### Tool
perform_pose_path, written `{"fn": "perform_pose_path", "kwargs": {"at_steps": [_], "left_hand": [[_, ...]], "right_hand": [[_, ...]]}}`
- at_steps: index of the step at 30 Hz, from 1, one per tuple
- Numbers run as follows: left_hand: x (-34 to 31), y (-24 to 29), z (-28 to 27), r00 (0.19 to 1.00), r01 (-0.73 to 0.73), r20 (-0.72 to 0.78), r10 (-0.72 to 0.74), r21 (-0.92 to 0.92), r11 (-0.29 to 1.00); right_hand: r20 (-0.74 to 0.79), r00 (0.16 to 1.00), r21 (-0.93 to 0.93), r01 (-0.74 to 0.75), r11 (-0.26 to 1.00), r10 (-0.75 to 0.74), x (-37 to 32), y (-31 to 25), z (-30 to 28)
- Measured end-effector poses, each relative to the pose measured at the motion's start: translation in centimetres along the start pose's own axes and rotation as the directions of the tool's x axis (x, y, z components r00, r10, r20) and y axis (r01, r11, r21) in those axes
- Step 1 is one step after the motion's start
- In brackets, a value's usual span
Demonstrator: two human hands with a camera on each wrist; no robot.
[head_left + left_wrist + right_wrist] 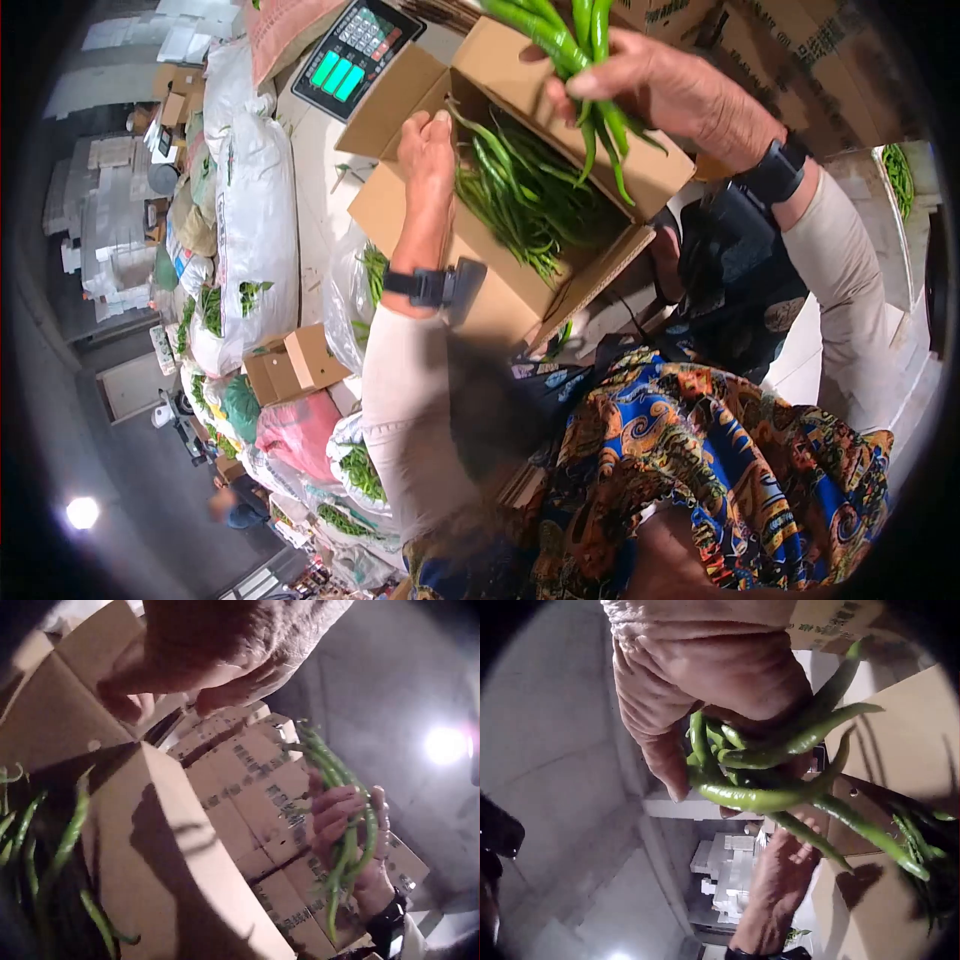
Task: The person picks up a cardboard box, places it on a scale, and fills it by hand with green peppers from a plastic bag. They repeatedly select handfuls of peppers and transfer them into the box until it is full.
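Observation:
My right hand [680, 95] grips a bunch of long green chili peppers [757, 796] above the far right side of an open cardboard box [490, 290]. Their curved ends hang out below the fingers. At the opposite side of the box my left hand [428, 165] has its fingers curled at the upper left corner, holding the box edge by the flaps. More green chili peppers [525, 190] lie in a loose heap inside the box, partly in shadow.
A digital scale [355, 55] with lit green displays stands behind the box. Printed cartons [251, 780] are stacked beyond it. To the left are white sacks [255, 230], a small open carton [295, 365] and a pink sack [297, 432]. A clear plastic bag [345, 290] stands beside the box.

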State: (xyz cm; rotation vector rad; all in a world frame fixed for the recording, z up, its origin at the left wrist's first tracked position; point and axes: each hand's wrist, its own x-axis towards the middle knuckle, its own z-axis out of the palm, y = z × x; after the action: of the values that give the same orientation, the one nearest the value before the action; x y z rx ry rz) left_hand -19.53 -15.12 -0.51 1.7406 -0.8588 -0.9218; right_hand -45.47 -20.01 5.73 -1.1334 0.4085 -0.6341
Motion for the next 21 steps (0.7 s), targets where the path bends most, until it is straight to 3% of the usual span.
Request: {"fn": "perform_pose_path", "kwargs": {"at_steps": [1,3,4,5,6,9,10,12,13,17,18,19,21], "left_hand": [[-1.4,2.0,0.0,0.997,-0.071,0.034,0.072,-0.024,0.997],[-3.0,4.8,0.4,0.970,-0.202,0.117,0.211,-0.082,0.976],[-3.7,5.7,0.8,0.969,-0.207,0.118,0.216,-0.085,0.975],[-4.7,6.4,1.4,0.953,-0.193,0.210,0.218,-0.132,0.972],[-5.4,7.0,2.2,0.929,-0.174,0.298,0.221,-0.177,0.969],[-6.3,7.2,4.3,0.899,-0.045,0.396,0.189,-0.344,0.938],[-6.3,6.9,4.3,0.899,-0.045,0.395,0.188,-0.344,0.938],[-6.2,6.6,4.5,0.923,-0.177,0.300,0.240,-0.221,0.959],[-6.2,6.6,4.5,0.911,-0.173,0.331,0.245,-0.234,0.957],[-7.2,6.3,5.3,0.922,-0.182,0.291,0.255,-0.253,0.950],[-7.2,6.4,5.2,0.921,-0.185,0.292,0.257,-0.252,0.950],[-7.4,6.9,5.0,0.932,-0.143,0.301,0.201,-0.205,0.968],[-7.5,7.1,4.9,0.940,-0.099,0.310,0.143,-0.155,0.983]], "right_hand": [[-0.007,0.999,0.019,-0.035,0.999,0.035,-0.3,-0.7,0.7],[-0.014,0.999,-0.120,-0.046,0.992,0.044,-0.1,-0.1,0.9],[-0.014,0.999,-0.177,-0.054,0.983,0.052,0.0,-0.1,1.3],[-0.026,1.000,-0.129,0.014,0.992,-0.018,-0.5,-0.7,2.6],[-0.060,0.998,-0.262,-0.023,0.965,0.008,-0.3,-0.8,2.9],[-0.004,0.994,-0.405,0.100,0.909,-0.112,0.6,1.8,2.8],[-0.004,0.994,-0.404,0.100,0.909,-0.111,0.7,2.3,3.0],[-0.134,0.986,-0.604,-0.006,0.797,-0.094,0.4,3.1,3.3],[-0.191,0.981,-0.648,-0.154,0.746,0.037,-0.2,1.1,4.1],[-0.164,0.985,-0.697,-0.153,0.701,0.052,0.2,2.8,3.3],[-0.186,0.982,-0.727,-0.115,0.677,-0.032,0.1,3.3,3.2],[-0.203,0.972,-0.756,-0.081,0.650,-0.114,0.1,3.6,3.2],[-0.194,0.978,-0.780,-0.106,0.617,-0.077,0.2,3.9,2.9]]}}
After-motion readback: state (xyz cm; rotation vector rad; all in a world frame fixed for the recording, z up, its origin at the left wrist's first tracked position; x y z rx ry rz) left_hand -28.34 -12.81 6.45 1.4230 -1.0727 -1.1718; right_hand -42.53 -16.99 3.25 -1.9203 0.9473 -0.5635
